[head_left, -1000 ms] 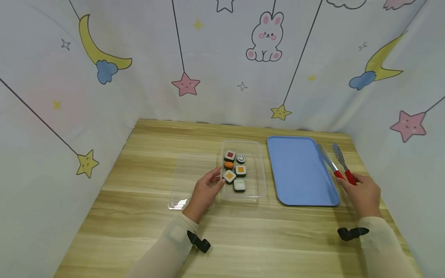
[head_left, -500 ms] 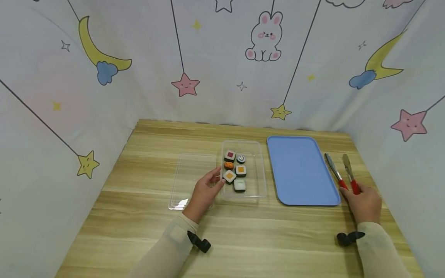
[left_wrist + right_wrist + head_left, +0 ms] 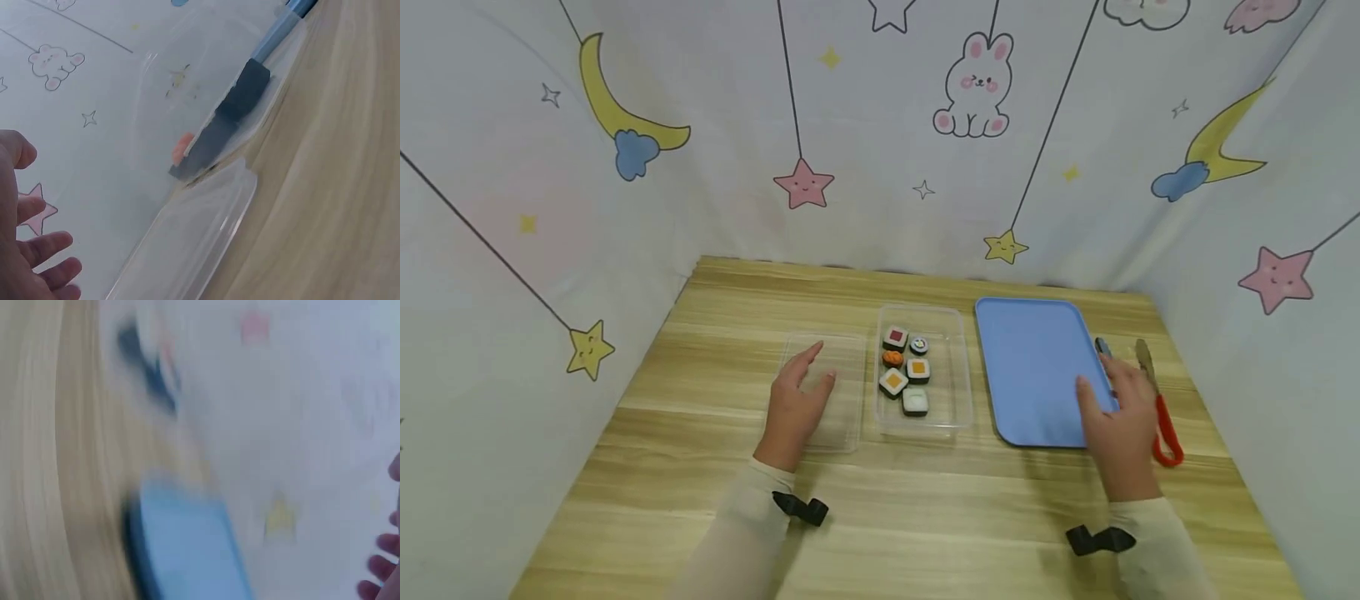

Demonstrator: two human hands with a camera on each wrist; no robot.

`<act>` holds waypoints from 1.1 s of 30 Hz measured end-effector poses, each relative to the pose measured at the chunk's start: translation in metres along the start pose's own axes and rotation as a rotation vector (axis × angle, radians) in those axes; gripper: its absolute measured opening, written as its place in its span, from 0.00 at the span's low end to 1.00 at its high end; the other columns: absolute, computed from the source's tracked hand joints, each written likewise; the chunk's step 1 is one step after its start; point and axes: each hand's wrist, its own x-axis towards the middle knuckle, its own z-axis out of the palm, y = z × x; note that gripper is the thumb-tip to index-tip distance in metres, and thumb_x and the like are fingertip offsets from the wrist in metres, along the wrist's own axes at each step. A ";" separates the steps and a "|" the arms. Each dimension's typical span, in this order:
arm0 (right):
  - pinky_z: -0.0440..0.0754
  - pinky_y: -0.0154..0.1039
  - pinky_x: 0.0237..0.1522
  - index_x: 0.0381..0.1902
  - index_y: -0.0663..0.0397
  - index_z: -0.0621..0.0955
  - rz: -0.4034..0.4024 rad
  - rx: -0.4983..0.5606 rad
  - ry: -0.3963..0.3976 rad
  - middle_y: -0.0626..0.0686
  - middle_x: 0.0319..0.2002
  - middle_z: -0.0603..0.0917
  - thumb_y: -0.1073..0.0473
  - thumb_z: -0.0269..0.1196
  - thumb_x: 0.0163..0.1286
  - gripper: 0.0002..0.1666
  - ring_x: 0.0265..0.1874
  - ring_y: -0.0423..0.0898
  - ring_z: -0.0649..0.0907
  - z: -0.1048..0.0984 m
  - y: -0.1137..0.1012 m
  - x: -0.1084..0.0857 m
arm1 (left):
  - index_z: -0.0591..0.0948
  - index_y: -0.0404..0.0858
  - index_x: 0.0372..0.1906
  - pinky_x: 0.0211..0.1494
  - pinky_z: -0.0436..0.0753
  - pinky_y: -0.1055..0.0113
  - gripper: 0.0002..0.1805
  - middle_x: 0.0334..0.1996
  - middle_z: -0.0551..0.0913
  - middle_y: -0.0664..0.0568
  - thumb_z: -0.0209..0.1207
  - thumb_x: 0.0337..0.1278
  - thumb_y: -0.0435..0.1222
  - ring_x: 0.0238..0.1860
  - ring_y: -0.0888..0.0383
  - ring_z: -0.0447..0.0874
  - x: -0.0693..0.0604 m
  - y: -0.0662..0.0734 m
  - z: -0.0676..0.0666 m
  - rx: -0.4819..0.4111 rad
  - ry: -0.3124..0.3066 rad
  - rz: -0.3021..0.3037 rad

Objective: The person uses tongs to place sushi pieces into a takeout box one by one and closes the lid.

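Note:
My left hand (image 3: 793,412) is held above a clear plastic lid (image 3: 838,417), fingers and thumb spread, holding nothing. Right of the lid stands a clear plastic box (image 3: 955,383) with several sushi pieces (image 3: 917,369) along its left side. My right hand (image 3: 1123,433) hovers over the right edge of the blue tray (image 3: 1037,367), its fingers apart and nothing in its grasp. Red-handled tongs (image 3: 1167,429) lie on the table just right of the tray, partly hidden behind that hand. In the blurred right wrist view, the tray (image 3: 187,550) appears below the tongs.
The wooden table (image 3: 925,525) carries everything. A white curtain (image 3: 880,108) with printed stars and a rabbit closes off the back and both sides. The box and tray stand close together, with a narrow strip of wood between them.
My right hand has let go of the tongs, leaving them on the table, and moved left toward the tray. My left hand has come off the box's edge and moved left over the lid.

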 end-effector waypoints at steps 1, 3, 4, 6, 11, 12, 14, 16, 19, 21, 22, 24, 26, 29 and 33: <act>0.75 0.40 0.53 0.61 0.63 0.83 -0.065 0.049 -0.029 0.64 0.55 0.83 0.67 0.69 0.67 0.24 0.53 0.61 0.79 0.011 -0.020 -0.006 | 0.77 0.45 0.72 0.73 0.69 0.45 0.28 0.70 0.75 0.43 0.64 0.69 0.39 0.72 0.42 0.69 0.001 -0.003 -0.005 0.034 0.019 -0.004; 0.78 0.33 0.47 0.59 0.63 0.84 -0.156 0.151 -0.128 0.60 0.51 0.86 0.69 0.68 0.67 0.22 0.47 0.58 0.83 0.034 -0.058 -0.019 | 0.78 0.43 0.71 0.75 0.65 0.43 0.28 0.70 0.76 0.43 0.65 0.68 0.40 0.73 0.42 0.68 0.003 -0.009 -0.011 0.085 0.054 -0.010; 0.80 0.34 0.46 0.59 0.62 0.84 -0.178 0.206 -0.203 0.59 0.50 0.86 0.69 0.68 0.67 0.22 0.45 0.57 0.84 0.045 -0.076 -0.027 | 0.78 0.42 0.71 0.75 0.64 0.43 0.28 0.70 0.75 0.42 0.65 0.68 0.39 0.74 0.42 0.67 0.004 -0.012 -0.013 0.092 0.062 -0.015; 0.84 0.39 0.49 0.63 0.59 0.83 -0.167 0.307 -0.394 0.58 0.53 0.86 0.65 0.66 0.71 0.22 0.48 0.56 0.86 0.067 -0.108 -0.044 | 0.79 0.40 0.70 0.75 0.63 0.43 0.27 0.70 0.75 0.42 0.65 0.67 0.39 0.74 0.41 0.66 0.006 -0.016 -0.014 0.102 0.072 -0.016; 0.77 0.56 0.65 0.78 0.50 0.68 0.055 0.443 -0.926 0.56 0.74 0.72 0.51 0.62 0.78 0.35 0.68 0.57 0.76 0.115 -0.161 -0.076 | 0.78 0.36 0.70 0.75 0.62 0.40 0.28 0.72 0.72 0.36 0.65 0.68 0.40 0.75 0.37 0.63 0.008 -0.022 -0.011 0.125 0.050 -0.033; 0.74 0.58 0.68 0.80 0.48 0.65 0.090 0.433 -0.990 0.56 0.77 0.67 0.48 0.62 0.78 0.38 0.73 0.58 0.71 0.124 -0.166 -0.080 | 0.78 0.36 0.70 0.75 0.61 0.39 0.28 0.72 0.71 0.35 0.64 0.68 0.40 0.75 0.36 0.62 0.008 -0.022 -0.010 0.129 0.046 -0.043; 0.68 0.62 0.71 0.83 0.45 0.59 0.140 0.408 -1.068 0.58 0.82 0.56 0.44 0.63 0.76 0.44 0.78 0.59 0.62 0.141 -0.174 -0.085 | 0.77 0.37 0.71 0.75 0.61 0.38 0.29 0.74 0.68 0.35 0.64 0.68 0.42 0.76 0.35 0.61 0.007 -0.021 -0.010 0.139 0.048 -0.072; 0.64 0.66 0.72 0.84 0.47 0.55 0.164 0.373 -1.093 0.62 0.83 0.47 0.43 0.64 0.74 0.49 0.80 0.63 0.54 0.156 -0.178 -0.090 | 0.77 0.38 0.71 0.75 0.61 0.36 0.30 0.75 0.66 0.34 0.63 0.68 0.43 0.76 0.33 0.59 0.007 -0.020 -0.011 0.164 0.057 -0.097; 0.60 0.68 0.72 0.85 0.50 0.51 0.200 0.307 -1.090 0.67 0.82 0.39 0.42 0.65 0.72 0.54 0.80 0.66 0.48 0.176 -0.179 -0.096 | 0.76 0.39 0.72 0.74 0.61 0.34 0.31 0.76 0.64 0.33 0.62 0.68 0.45 0.76 0.31 0.57 0.007 -0.018 -0.013 0.195 0.060 -0.137; 0.59 0.68 0.73 0.84 0.54 0.50 0.215 0.278 -1.080 0.71 0.81 0.38 0.44 0.65 0.72 0.55 0.80 0.69 0.48 0.185 -0.177 -0.099 | 0.76 0.38 0.72 0.73 0.61 0.34 0.31 0.76 0.64 0.32 0.61 0.67 0.46 0.75 0.29 0.58 0.007 -0.018 -0.013 0.236 0.056 -0.164; 0.60 0.68 0.73 0.84 0.55 0.49 0.225 0.269 -1.073 0.72 0.81 0.39 0.45 0.66 0.72 0.56 0.79 0.70 0.49 0.189 -0.176 -0.099 | 0.76 0.38 0.72 0.72 0.62 0.34 0.32 0.75 0.65 0.32 0.61 0.67 0.46 0.74 0.28 0.59 0.006 -0.018 -0.013 0.254 0.057 -0.177; 0.59 0.67 0.73 0.84 0.55 0.49 0.241 0.265 -1.056 0.73 0.81 0.40 0.45 0.66 0.72 0.56 0.79 0.69 0.49 0.195 -0.175 -0.099 | 0.76 0.38 0.72 0.71 0.62 0.34 0.32 0.74 0.68 0.32 0.60 0.67 0.47 0.72 0.27 0.61 0.006 -0.017 -0.014 0.286 0.066 -0.204; 0.58 0.67 0.74 0.84 0.54 0.50 0.262 0.292 -1.041 0.72 0.81 0.41 0.47 0.66 0.72 0.55 0.80 0.68 0.48 0.198 -0.174 -0.098 | 0.76 0.38 0.72 0.70 0.64 0.35 0.32 0.72 0.71 0.34 0.60 0.67 0.47 0.70 0.28 0.62 0.005 -0.015 -0.014 0.295 0.087 -0.243; 0.57 0.67 0.74 0.84 0.50 0.52 0.299 0.347 -1.026 0.68 0.82 0.43 0.49 0.67 0.71 0.53 0.81 0.63 0.45 0.198 -0.175 -0.096 | 0.75 0.39 0.73 0.68 0.67 0.36 0.31 0.72 0.73 0.39 0.59 0.68 0.47 0.69 0.30 0.62 0.005 -0.011 -0.017 0.233 0.112 -0.321; 0.56 0.66 0.75 0.84 0.46 0.53 0.317 0.409 -1.022 0.62 0.83 0.44 0.49 0.67 0.71 0.53 0.82 0.58 0.44 0.192 -0.179 -0.091 | 0.74 0.43 0.74 0.65 0.69 0.37 0.31 0.74 0.72 0.42 0.57 0.70 0.48 0.67 0.33 0.60 0.007 -0.002 -0.023 0.123 0.165 -0.387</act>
